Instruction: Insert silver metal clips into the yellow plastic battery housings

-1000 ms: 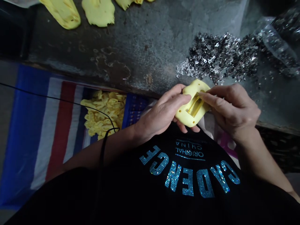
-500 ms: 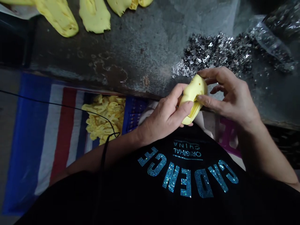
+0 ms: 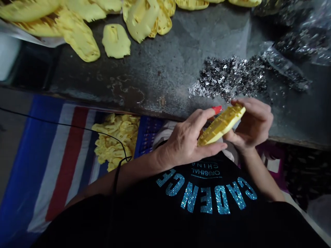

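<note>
Dark, stained metal makes up the surface (image 3: 176, 65), with a heap of small metal parts (image 3: 230, 77) near its front edge and a clear plastic bag (image 3: 286, 67) beside the heap. Loose yellow pieces (image 3: 116, 41) lie towards the far side, and a larger yellow pile (image 3: 119, 134) sits lower down, next to a blue crate (image 3: 150, 129).

One yellow molded piece (image 3: 219, 127) is being handled in front of the person's body, tilted, its ribbed inner side partly showing. The left hand (image 3: 187, 137) pinches its lower end between thumb and fingers (one fingertip is bright red); the right hand (image 3: 254, 120) is curled around the upper end, gripping it.

As for progress, this piece looks to be mid-handling. Whether it has any metal part fitted, or whether either yellow group is finished, I cannot tell. Judging by the full heap, plenty of metal parts are unused.
</note>
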### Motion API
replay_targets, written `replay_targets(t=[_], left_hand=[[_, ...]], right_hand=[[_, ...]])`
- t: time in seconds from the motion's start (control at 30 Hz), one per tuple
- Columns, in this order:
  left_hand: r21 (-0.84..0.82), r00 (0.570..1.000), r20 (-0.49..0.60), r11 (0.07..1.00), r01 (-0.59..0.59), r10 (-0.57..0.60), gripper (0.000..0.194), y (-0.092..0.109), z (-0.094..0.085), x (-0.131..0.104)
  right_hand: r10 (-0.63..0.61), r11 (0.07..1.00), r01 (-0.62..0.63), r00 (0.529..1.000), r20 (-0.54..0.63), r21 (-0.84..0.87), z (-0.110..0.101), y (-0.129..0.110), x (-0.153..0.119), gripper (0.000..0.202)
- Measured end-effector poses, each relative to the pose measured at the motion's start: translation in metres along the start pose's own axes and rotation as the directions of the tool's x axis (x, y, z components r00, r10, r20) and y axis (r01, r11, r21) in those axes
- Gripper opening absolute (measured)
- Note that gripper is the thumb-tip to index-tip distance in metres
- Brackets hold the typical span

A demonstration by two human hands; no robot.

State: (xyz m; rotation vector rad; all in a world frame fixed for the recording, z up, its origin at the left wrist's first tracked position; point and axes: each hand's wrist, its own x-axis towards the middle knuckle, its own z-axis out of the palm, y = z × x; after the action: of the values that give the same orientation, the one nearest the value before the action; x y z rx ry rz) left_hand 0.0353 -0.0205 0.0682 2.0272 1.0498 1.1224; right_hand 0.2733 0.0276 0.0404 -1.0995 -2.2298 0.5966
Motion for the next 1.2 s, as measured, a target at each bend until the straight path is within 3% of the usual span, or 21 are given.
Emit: replay_targets(t=[0.13,0.2,0.27,0.37,0.43,0.57,0.67,0.73,0.8,0.87,0.93,1.03,1.07,1.1,1.17,1.2], left_hand=[[0.184,0.985,-0.034,0.97,-0.158,0.167,0.069,0.002,0.002,0.003],[0.226,0.978,-0.047,0.956,-0.188,0.203,0.067,0.003,0.002,0.004],[0.242,0.971,-0.061,0.947,-0.211,0.231,0.066,0.002,0.002,0.005],[0.249,0.955,-0.099,0.936,-0.249,0.28,0.065,0.0,0.003,0.005],[0.247,0.945,-0.123,0.932,-0.266,0.302,0.064,-0.002,0.003,0.005],[0.243,0.94,-0.13,0.93,-0.277,0.314,0.056,-0.003,0.001,0.005],[0.25,0.943,-0.121,0.929,-0.273,0.309,0.049,-0.003,-0.001,0.005],[0.242,0.946,-0.11,0.931,-0.273,0.306,0.045,-0.004,-0.003,0.005],[0.222,0.944,-0.108,0.933,-0.282,0.311,0.042,-0.004,-0.004,0.004],[0.193,0.939,-0.114,0.934,-0.3,0.324,0.037,-0.004,-0.005,0.005],[0.18,0.935,-0.105,0.931,-0.316,0.338,0.03,-0.004,-0.006,0.007],[0.193,0.934,-0.105,0.928,-0.318,0.342,0.029,-0.008,-0.007,0.006],[0.178,0.943,-0.113,0.94,-0.291,0.313,0.03,-0.011,-0.008,0.004],[0.143,0.96,-0.131,0.963,-0.228,0.247,0.032,-0.016,-0.01,-0.001],[0.02,0.979,-0.203,1.0,0.008,-0.003,0.033,-0.029,-0.017,-0.018],[-0.067,0.944,-0.268,0.981,0.18,-0.192,0.034,-0.037,-0.022,-0.031]], right_hand=[[-0.002,0.997,-0.002,0.998,-0.056,-0.078,0.006,0.018,-0.002,0.065],[-0.009,0.994,-0.013,0.98,-0.198,-0.109,0.013,0.026,-0.007,0.065],[-0.078,0.994,0.04,0.909,-0.41,-0.102,0.02,0.031,-0.012,0.068],[-0.219,0.972,0.219,0.742,-0.634,-0.08,0.027,0.03,-0.012,0.073],[-0.273,0.953,0.29,0.682,-0.679,-0.091,0.027,0.025,-0.006,0.072],[-0.316,0.938,0.32,0.625,-0.713,-0.136,0.027,0.024,0.002,0.07],[-0.298,0.943,0.313,0.647,-0.702,-0.111,0.031,0.039,-0.008,0.073],[-0.255,0.961,0.261,0.724,-0.641,-0.087,0.033,0.052,-0.019,0.076],[-0.172,0.985,0.136,0.83,-0.531,-0.106,0.033,0.062,-0.027,0.079],[-0.105,0.988,0.04,0.877,-0.47,-0.147,0.032,0.062,-0.028,0.086],[-0.14,0.987,0.08,0.845,-0.516,-0.136,0.03,0.051,-0.022,0.095],[-0.257,0.961,0.26,0.728,-0.636,-0.091,0.027,0.02,-0.004,0.084],[-0.269,0.954,0.29,0.728,-0.631,-0.072,0.025,0.008,0.004,0.078],[-0.263,0.954,0.297,0.761,-0.593,-0.042,0.022,-0.002,0.012,0.074],[-0.223,0.961,0.269,0.884,-0.41,0.057,0.014,-0.016,0.03,0.077],[-0.206,0.964,0.245,0.935,-0.289,0.103,0.008,-0.018,0.042,0.079]])
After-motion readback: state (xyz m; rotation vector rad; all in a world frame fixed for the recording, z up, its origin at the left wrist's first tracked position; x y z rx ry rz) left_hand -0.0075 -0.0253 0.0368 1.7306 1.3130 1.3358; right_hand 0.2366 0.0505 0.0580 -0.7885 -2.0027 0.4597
